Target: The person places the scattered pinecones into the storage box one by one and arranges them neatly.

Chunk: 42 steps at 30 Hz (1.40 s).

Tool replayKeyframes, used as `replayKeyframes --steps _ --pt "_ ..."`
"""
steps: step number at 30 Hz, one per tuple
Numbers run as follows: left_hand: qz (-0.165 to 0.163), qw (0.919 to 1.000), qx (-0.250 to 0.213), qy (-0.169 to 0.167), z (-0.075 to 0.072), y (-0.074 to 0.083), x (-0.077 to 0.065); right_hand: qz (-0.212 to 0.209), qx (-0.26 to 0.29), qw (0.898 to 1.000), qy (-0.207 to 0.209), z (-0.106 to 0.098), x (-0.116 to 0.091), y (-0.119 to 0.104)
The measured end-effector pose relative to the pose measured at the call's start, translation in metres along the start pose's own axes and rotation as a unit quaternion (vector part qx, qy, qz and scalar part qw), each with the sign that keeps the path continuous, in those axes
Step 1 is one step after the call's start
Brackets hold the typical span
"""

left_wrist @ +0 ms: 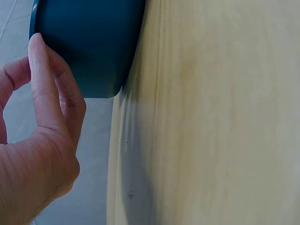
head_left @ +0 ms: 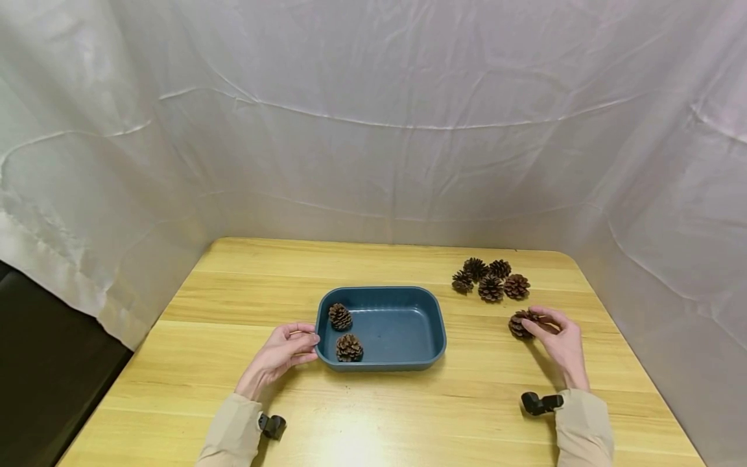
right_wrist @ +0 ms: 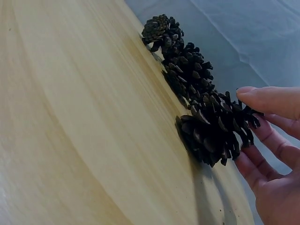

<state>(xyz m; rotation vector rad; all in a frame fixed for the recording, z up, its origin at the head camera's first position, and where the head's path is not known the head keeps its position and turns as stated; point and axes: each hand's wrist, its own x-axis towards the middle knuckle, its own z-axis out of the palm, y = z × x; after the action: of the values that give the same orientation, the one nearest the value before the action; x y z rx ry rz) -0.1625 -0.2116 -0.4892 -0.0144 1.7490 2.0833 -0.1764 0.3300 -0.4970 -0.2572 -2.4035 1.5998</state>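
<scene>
A dark blue rectangular tray (head_left: 385, 367) stands on the table, with two brown pine cones, one toward the back (head_left: 340, 317) and one toward the front (head_left: 349, 348), at its left end. My left hand (head_left: 286, 353) holds the tray's left rim; in the left wrist view the thumb tip (left_wrist: 38, 42) lies at the rim and another finger is against the outer wall. To the right, my right hand (head_left: 554, 337) pinches a pine cone (head_left: 519, 324) between thumb and fingers. That pine cone (right_wrist: 211, 133) is close to the tabletop in the right wrist view; whether it touches is unclear.
A cluster of several pine cones (head_left: 490, 287) lies at the back right of the wooden table (head_left: 461, 415), just beyond my right hand. Pale cloth (head_left: 397, 162) hangs behind the table and along both sides. Something dark (head_left: 47, 363) is beyond the left table edge.
</scene>
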Motion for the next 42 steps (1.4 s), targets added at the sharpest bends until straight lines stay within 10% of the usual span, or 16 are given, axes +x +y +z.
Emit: replayKeyframes --steps 30,42 --pt "0.003 0.9999 -0.012 -0.007 0.003 0.004 -0.003 -0.039 0.097 0.993 -0.046 0.013 -0.002 -0.023" --pt "0.003 0.9999 -0.013 -0.009 0.002 0.003 -0.003 -0.098 0.040 0.992 -0.067 0.030 -0.004 -0.042"
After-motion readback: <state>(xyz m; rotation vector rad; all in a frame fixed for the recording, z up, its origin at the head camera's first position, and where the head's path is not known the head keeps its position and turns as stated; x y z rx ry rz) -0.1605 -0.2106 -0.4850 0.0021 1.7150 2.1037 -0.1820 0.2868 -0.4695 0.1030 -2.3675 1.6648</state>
